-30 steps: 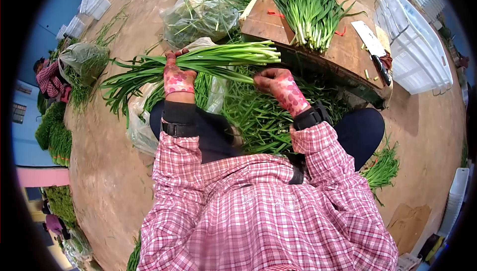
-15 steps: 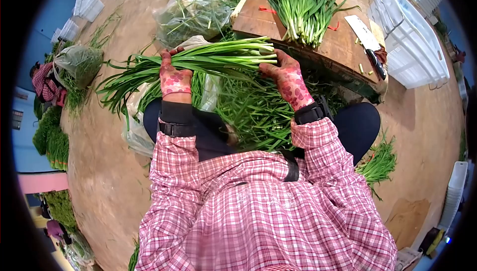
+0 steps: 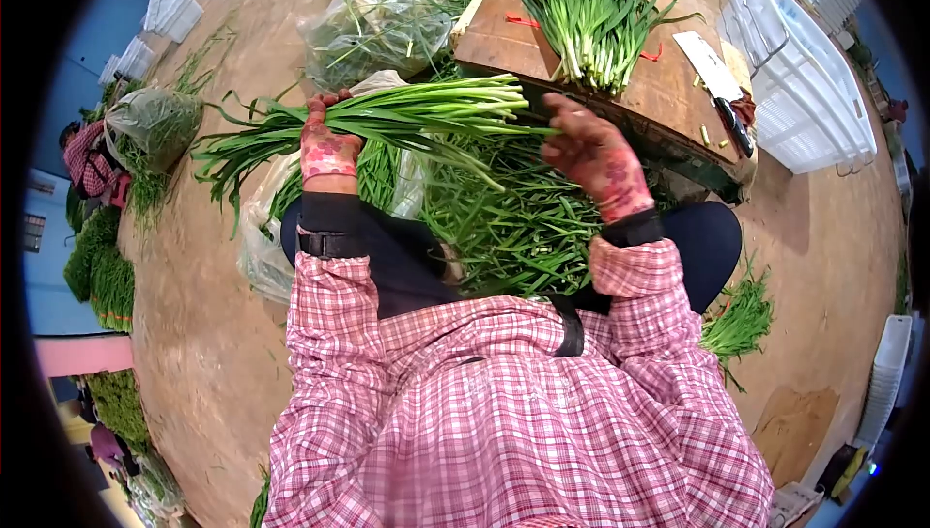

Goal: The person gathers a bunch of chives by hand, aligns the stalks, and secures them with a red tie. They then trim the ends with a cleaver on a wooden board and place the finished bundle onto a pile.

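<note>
My left hand [image 3: 329, 145], in a pink flower-patterned glove, is closed around a bunch of garlic chives [image 3: 426, 107]. The pale cut stem ends point right and the long green leaves hang to the left. Several stems droop below the bunch. My right hand [image 3: 596, 155], gloved alike and slightly blurred, is just right of the stem ends. A thin green stalk [image 3: 535, 129] runs from the bunch to its fingers, which appear pinched on it. Beneath both hands lies a heap of loose chives [image 3: 513, 218] between my knees.
Ahead, a wooden board [image 3: 494, 39] carries a large pile of chives [image 3: 591, 24], red ties and a knife [image 3: 731, 121] with a white blade. White crates [image 3: 799, 92] stand at right. Plastic bags [image 3: 378, 29] lie ahead. Another person [image 3: 87, 155] sits far left.
My right hand has come away from the stem ends, moving right and slightly down. The bunch in my left hand has shifted slightly, and some stems now droop from it.
</note>
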`<control>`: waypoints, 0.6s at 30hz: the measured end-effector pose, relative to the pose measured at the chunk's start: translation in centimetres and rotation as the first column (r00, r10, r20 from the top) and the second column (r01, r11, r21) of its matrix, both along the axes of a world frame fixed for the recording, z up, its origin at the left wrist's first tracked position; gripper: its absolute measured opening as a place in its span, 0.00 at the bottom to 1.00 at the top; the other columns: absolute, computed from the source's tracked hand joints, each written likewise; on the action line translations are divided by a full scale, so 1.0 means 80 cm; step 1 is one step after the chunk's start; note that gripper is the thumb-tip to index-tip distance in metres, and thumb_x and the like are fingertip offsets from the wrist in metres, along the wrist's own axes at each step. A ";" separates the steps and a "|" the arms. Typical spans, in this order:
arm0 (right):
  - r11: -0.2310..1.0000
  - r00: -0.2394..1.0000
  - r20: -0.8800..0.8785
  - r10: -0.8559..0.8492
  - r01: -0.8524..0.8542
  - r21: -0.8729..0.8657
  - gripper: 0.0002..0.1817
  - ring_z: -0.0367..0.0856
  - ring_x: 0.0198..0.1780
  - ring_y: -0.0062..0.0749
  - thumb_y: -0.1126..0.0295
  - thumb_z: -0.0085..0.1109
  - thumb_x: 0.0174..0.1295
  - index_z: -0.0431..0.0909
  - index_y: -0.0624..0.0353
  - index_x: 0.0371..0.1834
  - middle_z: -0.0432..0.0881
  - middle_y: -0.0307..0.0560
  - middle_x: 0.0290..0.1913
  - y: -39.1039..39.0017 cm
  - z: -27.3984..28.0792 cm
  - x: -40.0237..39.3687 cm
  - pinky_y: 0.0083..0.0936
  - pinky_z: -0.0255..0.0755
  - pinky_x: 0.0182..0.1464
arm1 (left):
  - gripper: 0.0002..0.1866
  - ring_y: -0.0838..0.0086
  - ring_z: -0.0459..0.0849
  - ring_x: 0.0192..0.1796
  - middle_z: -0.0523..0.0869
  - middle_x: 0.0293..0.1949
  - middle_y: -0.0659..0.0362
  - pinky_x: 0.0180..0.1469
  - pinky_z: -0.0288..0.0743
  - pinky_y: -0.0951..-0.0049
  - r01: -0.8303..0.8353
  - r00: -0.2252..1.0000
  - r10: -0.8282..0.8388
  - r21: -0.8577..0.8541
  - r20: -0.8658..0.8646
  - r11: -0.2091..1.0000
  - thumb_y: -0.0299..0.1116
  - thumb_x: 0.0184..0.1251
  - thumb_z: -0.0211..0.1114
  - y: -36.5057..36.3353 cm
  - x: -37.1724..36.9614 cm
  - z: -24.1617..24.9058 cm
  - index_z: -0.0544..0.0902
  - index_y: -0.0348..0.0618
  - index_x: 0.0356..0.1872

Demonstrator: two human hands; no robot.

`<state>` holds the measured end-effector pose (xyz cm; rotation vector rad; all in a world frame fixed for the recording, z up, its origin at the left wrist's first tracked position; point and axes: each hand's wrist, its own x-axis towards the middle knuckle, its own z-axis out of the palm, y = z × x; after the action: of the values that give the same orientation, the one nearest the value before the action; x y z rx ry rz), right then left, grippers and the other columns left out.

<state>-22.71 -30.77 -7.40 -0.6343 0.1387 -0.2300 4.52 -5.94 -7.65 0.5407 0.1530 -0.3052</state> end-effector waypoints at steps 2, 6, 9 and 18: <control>0.986 0.986 0.021 -0.163 0.163 0.026 0.25 0.71 0.31 0.23 0.75 0.60 0.58 0.71 0.65 0.60 0.77 0.37 0.33 -0.023 0.012 -0.031 0.25 0.68 0.40 | 0.06 0.60 0.80 0.39 0.80 0.29 0.62 0.54 0.74 0.46 -0.048 0.999 0.048 0.010 -0.015 0.999 0.31 0.69 0.60 0.014 0.025 -0.007 0.74 0.47 0.32; 0.436 0.783 -0.342 -0.519 -0.101 -0.894 0.20 0.81 0.42 0.34 0.67 0.66 0.57 0.80 0.63 0.51 0.85 0.45 0.39 -0.092 0.001 -0.060 0.31 0.74 0.50 | 0.08 0.60 0.79 0.38 0.80 0.30 0.60 0.51 0.72 0.43 -0.137 0.987 0.144 0.091 -0.071 0.986 0.36 0.69 0.60 0.027 0.028 0.014 0.74 0.46 0.32; -0.132 0.831 0.120 -0.543 0.057 -0.990 0.22 0.81 0.54 0.41 0.59 0.67 0.57 0.81 0.58 0.53 0.84 0.51 0.50 -0.032 0.011 -0.007 0.31 0.73 0.57 | 0.09 0.60 0.80 0.39 0.80 0.31 0.59 0.52 0.72 0.43 -0.137 0.987 0.142 0.066 -0.077 0.988 0.36 0.69 0.61 0.019 0.033 0.014 0.75 0.45 0.30; 0.542 0.951 -0.168 -0.261 0.000 -0.840 0.10 0.76 0.33 0.18 0.72 0.66 0.59 0.83 0.64 0.41 0.83 0.37 0.33 0.021 0.019 0.047 0.17 0.71 0.38 | 0.08 0.62 0.80 0.42 0.80 0.31 0.61 0.54 0.74 0.53 -0.090 0.988 0.102 -0.106 0.112 0.990 0.35 0.66 0.67 -0.009 -0.009 0.018 0.77 0.45 0.33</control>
<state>-18.95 -29.12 -5.91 -1.6460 0.3600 -0.3585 3.77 -6.65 -6.21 0.4486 0.0491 -0.1849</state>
